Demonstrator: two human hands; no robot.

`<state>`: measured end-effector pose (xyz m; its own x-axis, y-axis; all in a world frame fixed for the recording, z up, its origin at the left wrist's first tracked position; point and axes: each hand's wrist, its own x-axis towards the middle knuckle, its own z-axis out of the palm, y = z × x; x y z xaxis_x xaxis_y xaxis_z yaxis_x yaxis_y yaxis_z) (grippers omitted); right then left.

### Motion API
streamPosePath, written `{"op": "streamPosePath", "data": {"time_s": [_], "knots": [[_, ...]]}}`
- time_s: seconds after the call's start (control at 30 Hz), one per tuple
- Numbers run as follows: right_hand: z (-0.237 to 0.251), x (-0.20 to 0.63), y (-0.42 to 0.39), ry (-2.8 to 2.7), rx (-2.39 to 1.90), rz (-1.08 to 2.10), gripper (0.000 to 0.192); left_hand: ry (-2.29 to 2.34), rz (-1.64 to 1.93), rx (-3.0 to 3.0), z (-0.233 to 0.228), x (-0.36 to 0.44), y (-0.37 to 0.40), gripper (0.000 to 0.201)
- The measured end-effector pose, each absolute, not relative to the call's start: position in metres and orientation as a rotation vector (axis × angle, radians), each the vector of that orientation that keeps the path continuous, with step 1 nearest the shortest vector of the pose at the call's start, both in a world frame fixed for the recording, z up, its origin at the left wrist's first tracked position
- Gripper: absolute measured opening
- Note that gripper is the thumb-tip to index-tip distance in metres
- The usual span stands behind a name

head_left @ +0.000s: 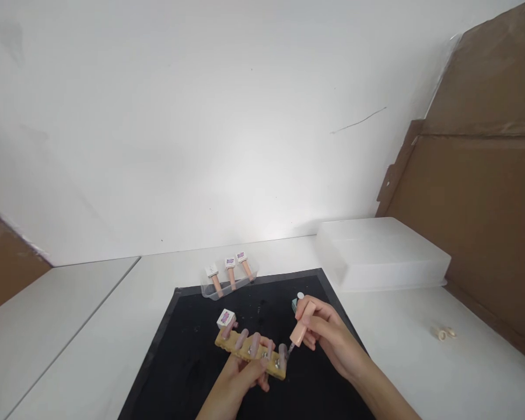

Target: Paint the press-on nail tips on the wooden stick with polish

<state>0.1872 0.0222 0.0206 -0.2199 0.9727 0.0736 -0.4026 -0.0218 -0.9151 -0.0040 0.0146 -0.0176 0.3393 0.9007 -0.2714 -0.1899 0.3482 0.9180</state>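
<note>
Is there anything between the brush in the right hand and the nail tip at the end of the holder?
Nothing visible. The right hand holds the brush cap with its tip right at the end nail tip on the holder, which the left hand grips.

Single head view, looking forward and down, near black mat (192,361); wall fills upper frame.
</note>
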Motion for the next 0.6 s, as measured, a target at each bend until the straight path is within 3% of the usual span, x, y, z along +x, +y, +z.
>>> {"op": "streamPosePath", "data": {"time_s": [0.6], "knots": [[0.0192, 0.1857, 0.026, -1.024, -0.919, 1.395, 0.012, 0.907, 0.857, 0.938, -0.0213, -0.0022, 0.0133, 0.042]]}}
